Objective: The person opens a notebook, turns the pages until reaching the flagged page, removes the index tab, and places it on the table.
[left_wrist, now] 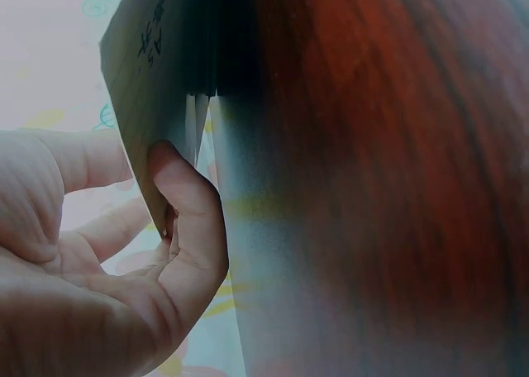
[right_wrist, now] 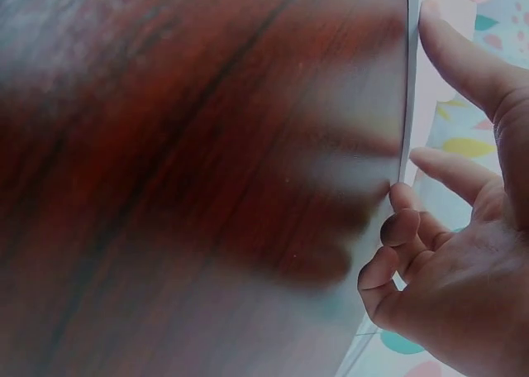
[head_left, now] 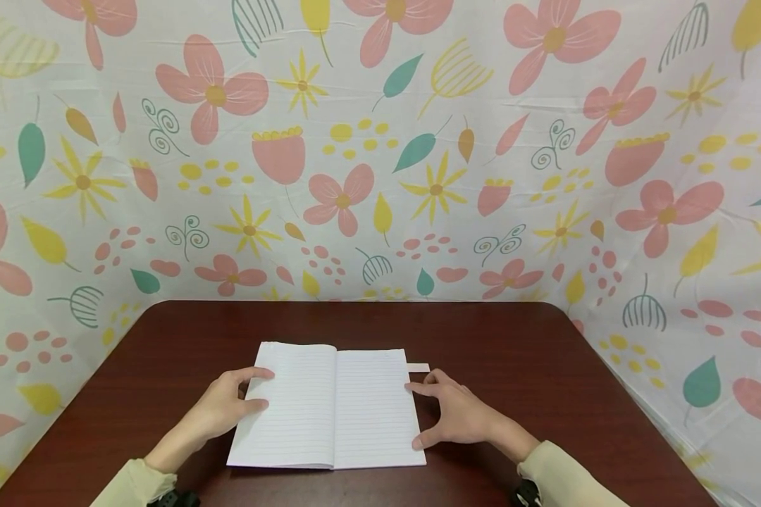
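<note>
An open notebook [head_left: 370,408] with blank lined pages lies on the dark wooden table, its spine running down the middle. My left hand [head_left: 223,405] grips the left edge, thumb and index finger over the page. In the left wrist view, a finger of the left hand [left_wrist: 186,253] curls behind the raised cover [left_wrist: 140,88], which bears handwritten marks. At the right edge, my right hand [head_left: 459,414] touches the page with thumb and index fingertip spread apart. The right wrist view shows that hand's [right_wrist: 463,203] other fingers loosely bent beside the thin edge.
A short white strip [head_left: 418,367] sticks out past the notebook's upper right edge. The glossy brown table [head_left: 501,338] has rounded far corners. Floral cloth [head_left: 380,141] hangs behind and along both sides. Dark bands show at both sleeve cuffs.
</note>
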A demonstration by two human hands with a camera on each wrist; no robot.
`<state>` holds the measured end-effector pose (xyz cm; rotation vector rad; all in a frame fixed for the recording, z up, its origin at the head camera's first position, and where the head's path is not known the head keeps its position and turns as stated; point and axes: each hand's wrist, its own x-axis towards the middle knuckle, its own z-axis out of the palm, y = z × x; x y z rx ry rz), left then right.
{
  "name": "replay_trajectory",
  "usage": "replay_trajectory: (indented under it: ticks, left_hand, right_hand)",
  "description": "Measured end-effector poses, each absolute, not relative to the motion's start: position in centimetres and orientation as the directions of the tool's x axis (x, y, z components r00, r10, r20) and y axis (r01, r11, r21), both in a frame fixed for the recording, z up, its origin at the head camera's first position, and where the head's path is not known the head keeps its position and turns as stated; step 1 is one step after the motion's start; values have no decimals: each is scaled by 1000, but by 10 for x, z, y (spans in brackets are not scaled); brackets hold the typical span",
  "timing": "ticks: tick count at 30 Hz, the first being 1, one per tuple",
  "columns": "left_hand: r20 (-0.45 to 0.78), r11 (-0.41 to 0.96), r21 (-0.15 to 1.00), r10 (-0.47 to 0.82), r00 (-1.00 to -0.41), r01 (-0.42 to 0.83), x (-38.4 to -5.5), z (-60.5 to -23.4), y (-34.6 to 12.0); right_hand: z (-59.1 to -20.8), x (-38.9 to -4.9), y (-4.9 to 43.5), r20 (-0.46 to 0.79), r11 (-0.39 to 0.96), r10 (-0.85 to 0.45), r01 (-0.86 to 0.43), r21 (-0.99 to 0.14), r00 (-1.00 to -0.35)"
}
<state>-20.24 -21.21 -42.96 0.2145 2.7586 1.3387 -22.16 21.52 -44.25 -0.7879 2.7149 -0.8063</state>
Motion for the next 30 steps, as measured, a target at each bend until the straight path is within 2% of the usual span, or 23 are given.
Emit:
replay_trajectory:
  ticks: [21, 30]
  left_hand:
    - [-2, 615, 783, 147, -989, 90, -202, -432, -212]
    - [-4, 632, 770, 134, -991, 82, -202, -431, -211]
  right_hand:
    - [-441, -220, 211, -2, 721, -520, -438, -537, -854]
    - [-445, -222, 208, 3, 727, -470, -388, -567, -883]
